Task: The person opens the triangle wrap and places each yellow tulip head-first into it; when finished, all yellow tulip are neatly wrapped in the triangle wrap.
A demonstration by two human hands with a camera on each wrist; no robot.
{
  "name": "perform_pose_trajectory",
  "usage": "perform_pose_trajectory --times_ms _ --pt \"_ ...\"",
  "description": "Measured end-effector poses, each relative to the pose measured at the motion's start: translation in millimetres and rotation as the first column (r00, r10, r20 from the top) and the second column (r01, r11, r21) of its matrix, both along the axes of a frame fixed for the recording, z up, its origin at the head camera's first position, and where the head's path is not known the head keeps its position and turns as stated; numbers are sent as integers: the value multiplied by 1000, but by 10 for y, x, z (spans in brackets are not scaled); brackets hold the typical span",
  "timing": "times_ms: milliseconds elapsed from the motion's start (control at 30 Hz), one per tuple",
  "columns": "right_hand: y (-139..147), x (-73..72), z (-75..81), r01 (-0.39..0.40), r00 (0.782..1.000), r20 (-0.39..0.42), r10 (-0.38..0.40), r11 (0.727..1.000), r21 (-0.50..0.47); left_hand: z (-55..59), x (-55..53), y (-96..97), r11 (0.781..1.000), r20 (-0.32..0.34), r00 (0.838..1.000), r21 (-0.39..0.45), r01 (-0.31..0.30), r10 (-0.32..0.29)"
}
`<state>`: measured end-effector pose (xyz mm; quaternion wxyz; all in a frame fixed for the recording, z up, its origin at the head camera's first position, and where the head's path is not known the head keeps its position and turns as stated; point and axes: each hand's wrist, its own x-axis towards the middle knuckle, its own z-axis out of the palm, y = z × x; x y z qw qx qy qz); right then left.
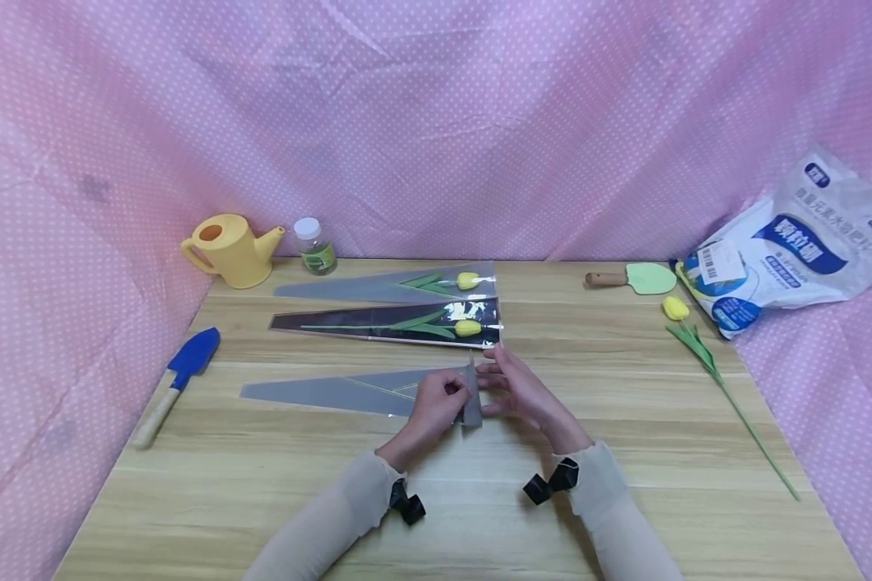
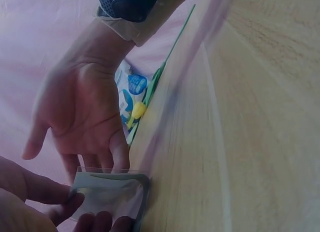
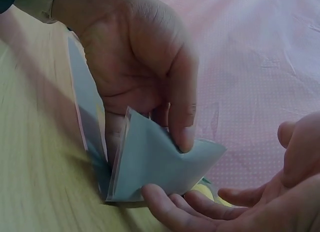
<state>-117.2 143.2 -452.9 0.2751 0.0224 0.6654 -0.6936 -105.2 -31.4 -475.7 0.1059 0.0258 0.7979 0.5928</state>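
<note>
A long grey tapered flower sleeve [image 1: 305,392] with gold lines lies in front of me, its wide end bent upward. My left hand [image 1: 436,399] pinches that raised end, the thumb on the grey sheet in the right wrist view and the other fingers partly hidden behind it. Facing it from the right, my right hand [image 1: 526,395] has its fingers spread and extended, with fingertips [image 3: 155,194] against the outer side of the raised end. The clear film edge of the sleeve [image 2: 107,192] shows between both hands in the left wrist view.
Beyond lie two sleeves, one grey [image 1: 334,289] and one black [image 1: 320,322], each holding a yellow tulip. A loose tulip [image 1: 727,387], green trowel [image 1: 650,278] and fertilizer bag [image 1: 792,242] are right. A blue trowel [image 1: 192,353], yellow watering can [image 1: 236,254] and jar [image 1: 316,250] are left.
</note>
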Motion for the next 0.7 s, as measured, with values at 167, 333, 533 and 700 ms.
perform_pose_trajectory --times_ms 167,333,533,700 --pt "-3 -16 -47 10 1000 19 -10 1000 1 -73 -32 -5 997 44 999 70 -19 16" --pt "-5 -33 -101 46 998 29 -47 998 33 -124 -51 -15 991 145 989 123 -43 25" --pt "-51 -44 -166 89 996 -2 -89 993 77 -130 -44 -8 988 164 986 144 -52 27" --pt "-94 -43 -203 103 994 -54 -96 985 137 -119 -31 1 987 141 990 156 -47 25"
